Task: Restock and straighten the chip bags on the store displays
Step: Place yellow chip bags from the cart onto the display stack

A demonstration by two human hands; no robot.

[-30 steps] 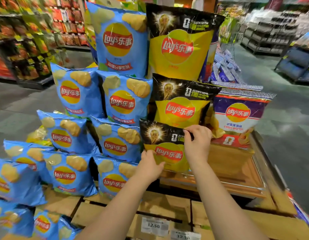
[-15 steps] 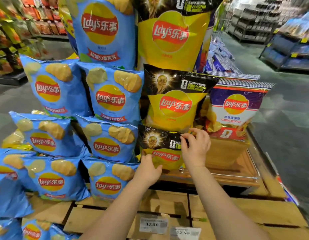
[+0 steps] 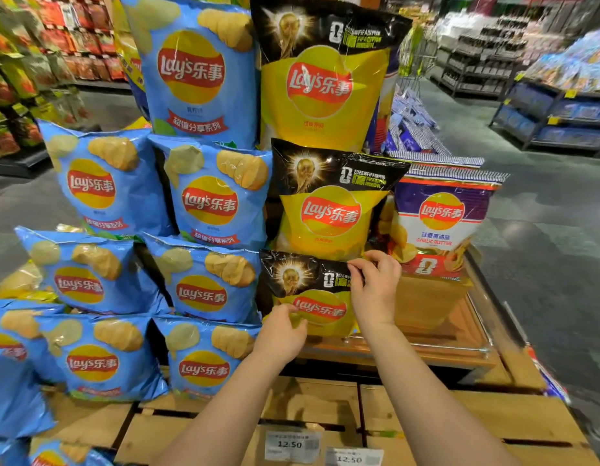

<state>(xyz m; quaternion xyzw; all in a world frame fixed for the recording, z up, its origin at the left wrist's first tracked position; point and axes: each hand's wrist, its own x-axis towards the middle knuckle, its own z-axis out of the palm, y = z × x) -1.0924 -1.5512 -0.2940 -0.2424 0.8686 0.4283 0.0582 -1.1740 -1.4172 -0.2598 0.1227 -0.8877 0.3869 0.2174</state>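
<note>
Display: a stepped wooden stand (image 3: pixel 436 334) carries chip bags in tiers, with blue bags (image 3: pixel 209 205) filling the left columns and yellow ones the middle column.
Top yellow bag (image 3: pixel 320 85): the largest, upright, black band and trophy print across its top edge.
Middle yellow bag (image 3: pixel 329 210): upright below it, same print, logo facing out.
Purple garlic-butter bag (image 3: pixel 440 223): stands just right of the middle yellow bag, upright.
Held bag (image 3: pixel 312 294): smallest yellow bag, lowest in the middle column, on the wooden step; its long axis runs up and down with the black trophy band on top, leaning slightly, the red and yellow logo facing the camera; glossy and crinkled.
Right hand (image 3: pixel 376 284): fingers curled over the bag's upper right edge, pinching it.
Left hand (image 3: pixel 282 334): at the bag's lower left corner, fingertips gripping the edge.
Price tags (image 3: pixel 292 445): two white labels on the front board, both reading 12.50.
</note>
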